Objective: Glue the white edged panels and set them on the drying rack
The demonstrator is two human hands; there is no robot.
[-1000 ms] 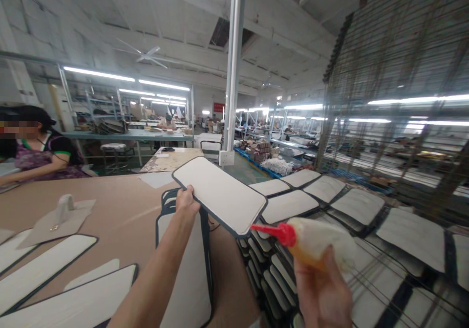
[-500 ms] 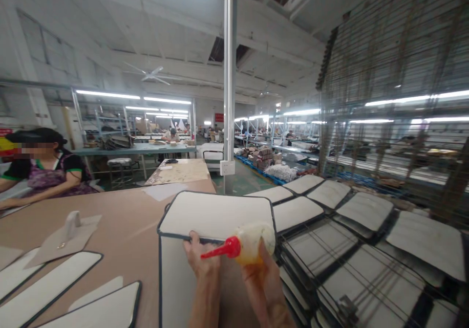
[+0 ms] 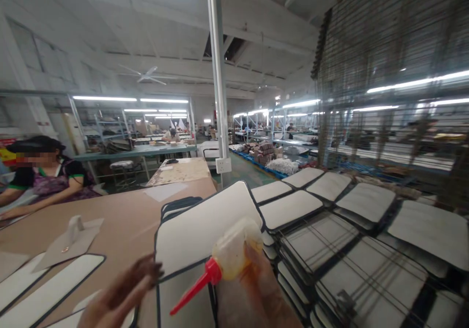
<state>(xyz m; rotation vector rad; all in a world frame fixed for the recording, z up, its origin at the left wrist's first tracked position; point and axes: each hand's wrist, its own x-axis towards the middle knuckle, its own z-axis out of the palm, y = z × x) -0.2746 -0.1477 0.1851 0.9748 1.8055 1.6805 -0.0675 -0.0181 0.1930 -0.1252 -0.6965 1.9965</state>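
A cloudy squeeze bottle (image 3: 230, 252) with yellowish liquid and a long red nozzle is gripped in my right hand (image 3: 252, 284). Its nozzle points down and left, over pale panels with dark edging. Below and behind the bottle, one such panel (image 3: 201, 220) lies askew on others, its left end toward my left hand (image 3: 126, 289). That hand is slightly blurred, fingers stretched toward the panel's left edge; whether the tips touch it I cannot tell. More edged panels (image 3: 54, 289) lie on the brown tabletop (image 3: 128, 220) at the left.
Stacks of pale panels (image 3: 293, 208) fill the right side, with a wire rack (image 3: 326, 245) over some. A flap with a handle (image 3: 73, 235) lies on the table. A co-worker (image 3: 47, 171) sits at the far left. A post with a socket box (image 3: 223, 165) stands ahead.
My left hand has let go of the upper panel's near edge and moved left. That panel has turned askew on the pile. The bottle has shifted slightly left, its nozzle tilting further down.
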